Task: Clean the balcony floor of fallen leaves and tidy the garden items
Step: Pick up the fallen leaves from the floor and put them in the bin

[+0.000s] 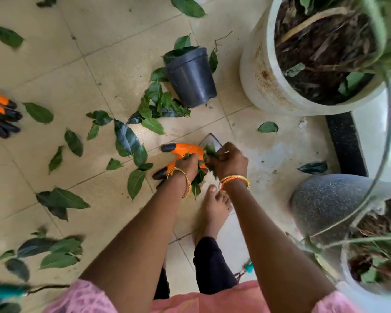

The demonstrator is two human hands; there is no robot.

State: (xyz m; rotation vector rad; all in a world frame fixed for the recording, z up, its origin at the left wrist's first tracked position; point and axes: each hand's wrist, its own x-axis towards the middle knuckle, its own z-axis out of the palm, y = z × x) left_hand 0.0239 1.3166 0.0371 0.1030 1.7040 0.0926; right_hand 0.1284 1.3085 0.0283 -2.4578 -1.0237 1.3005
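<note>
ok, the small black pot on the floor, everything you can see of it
The black plastic pot looks like a thin nursery pot: tapered, with a rolled rim and a notched base. It lies tipped on the floor tiles, base toward the camera, its mouth facing away. Green leaves crowd its rim and left side. Neither hand touches it; the white planter stands just right of it.
</note>
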